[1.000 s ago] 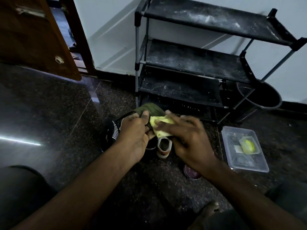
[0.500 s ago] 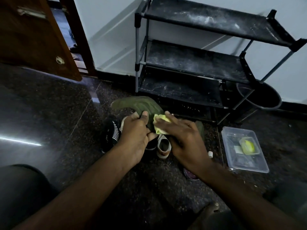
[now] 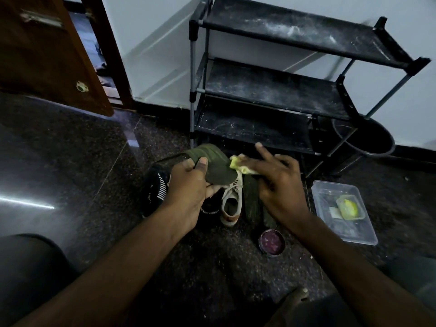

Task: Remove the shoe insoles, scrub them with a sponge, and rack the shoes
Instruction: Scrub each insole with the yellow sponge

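While the left hand (image 3: 188, 185) stays out of it — just clamped on a green insole (image 3: 212, 165) — the right hand (image 3: 276, 180) presses a yellow sponge (image 3: 238, 165) on it, fingers closed over the sponge.

Floor (image 3: 70, 166): polished dark speckled stone, glossy, reflects light. Rack (image 3: 271, 90): matt black shelves, dusty and scuffed white; grey metal posts. Door (image 3: 47, 55): brown wood, slight sheen. Box (image 3: 368, 237): clear plastic. Insole (image 3: 217, 166): matt green fabric. Sponge (image 3: 236, 162): yellow, porous.
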